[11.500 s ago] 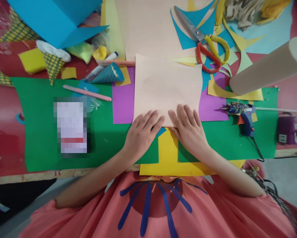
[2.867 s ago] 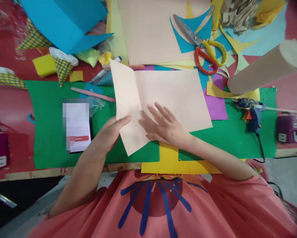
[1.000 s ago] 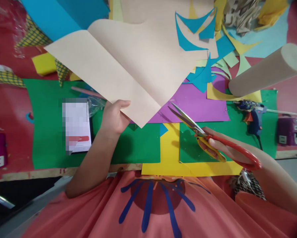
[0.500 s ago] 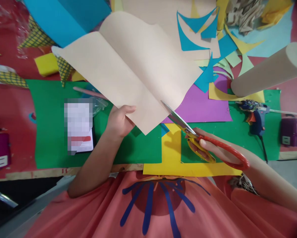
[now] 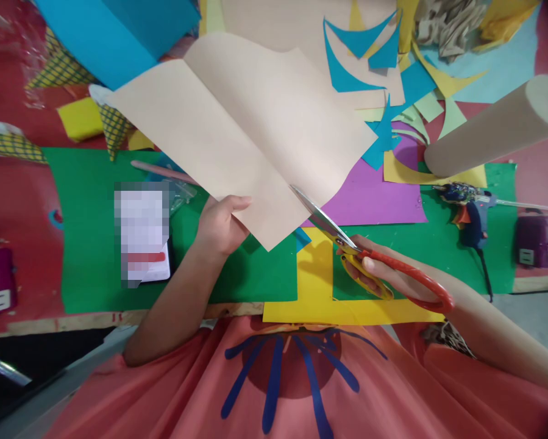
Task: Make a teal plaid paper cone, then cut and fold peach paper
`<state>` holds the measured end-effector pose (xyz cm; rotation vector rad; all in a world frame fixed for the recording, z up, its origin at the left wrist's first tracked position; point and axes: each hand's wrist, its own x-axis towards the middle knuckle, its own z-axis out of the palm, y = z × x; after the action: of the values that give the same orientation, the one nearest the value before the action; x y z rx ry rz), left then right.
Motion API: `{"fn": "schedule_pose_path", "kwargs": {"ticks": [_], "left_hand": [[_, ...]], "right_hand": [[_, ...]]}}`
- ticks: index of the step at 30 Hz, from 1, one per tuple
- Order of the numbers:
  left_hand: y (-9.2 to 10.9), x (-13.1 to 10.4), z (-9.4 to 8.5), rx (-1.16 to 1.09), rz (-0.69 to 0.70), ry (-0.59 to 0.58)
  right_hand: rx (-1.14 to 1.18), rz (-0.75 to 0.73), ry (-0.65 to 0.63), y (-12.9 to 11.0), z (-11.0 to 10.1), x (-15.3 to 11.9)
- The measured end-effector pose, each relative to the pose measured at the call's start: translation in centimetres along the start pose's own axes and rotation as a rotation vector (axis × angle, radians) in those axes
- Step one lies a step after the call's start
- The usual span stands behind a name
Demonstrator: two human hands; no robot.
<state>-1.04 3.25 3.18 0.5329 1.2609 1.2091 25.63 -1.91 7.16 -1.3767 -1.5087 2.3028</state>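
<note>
A large beige sheet (image 5: 237, 134) is held up over the table, with a crease or cut line running diagonally across it. My left hand (image 5: 222, 224) pinches its lower left edge, thumb on top and fingers beneath. My right hand (image 5: 378, 268) is closed round the scissors (image 5: 404, 274), which have one red and one yellow handle. Their blades reach up and left to the sheet at its lower right, where the cut line meets the blade tip. The lower blade is hidden behind the paper.
Green sheets (image 5: 91, 244) and a purple sheet (image 5: 383, 189) cover the table. Right: a beige roll (image 5: 493, 134) and a glue gun (image 5: 475, 219). Left: a phone (image 5: 161, 262) and cone shapes (image 5: 113, 125). Blue scraps (image 5: 338, 70) lie behind. A yellow strip (image 5: 314, 268) runs to the front edge.
The scissors and my right hand have shifted slightly left, the blade tip a little further along the sheet. My left hand keeps its hold on the sheet. The view has moved slightly.
</note>
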Motion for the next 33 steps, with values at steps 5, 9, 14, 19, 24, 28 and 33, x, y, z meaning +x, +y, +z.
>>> {"fn": "schedule_pose_path", "kwargs": {"ticks": [5,9,14,19,24,28,33], "left_hand": [[-0.03,0.01,-0.02,0.010,-0.006,-0.003],[-0.01,-0.05,-0.03,0.035,-0.011,0.003],[-0.01,-0.08,-0.01,0.029,-0.009,0.003],[0.12,-0.07,0.13,-0.014,-0.005,0.007],[-0.01,-0.11,0.20,-0.141,-0.022,0.006],[-0.20,-0.02,0.12,-0.190,-0.031,0.007],[-0.26,0.11,0.04,-0.179,-0.025,0.026]], "right_hand": [[-0.032,-0.007,-0.009,-0.19,-0.05,-0.01],[-0.028,0.005,-0.009,-0.30,-0.06,0.02],[-0.032,-0.001,-0.013,-0.21,-0.04,0.08],[-0.019,0.010,0.004,-0.27,0.13,-0.02],[-0.018,0.022,0.041,-0.54,0.47,-0.09],[-0.013,0.012,0.073,-0.82,0.78,-0.05],[-0.023,0.024,0.103,-0.89,0.76,-0.14]]}}
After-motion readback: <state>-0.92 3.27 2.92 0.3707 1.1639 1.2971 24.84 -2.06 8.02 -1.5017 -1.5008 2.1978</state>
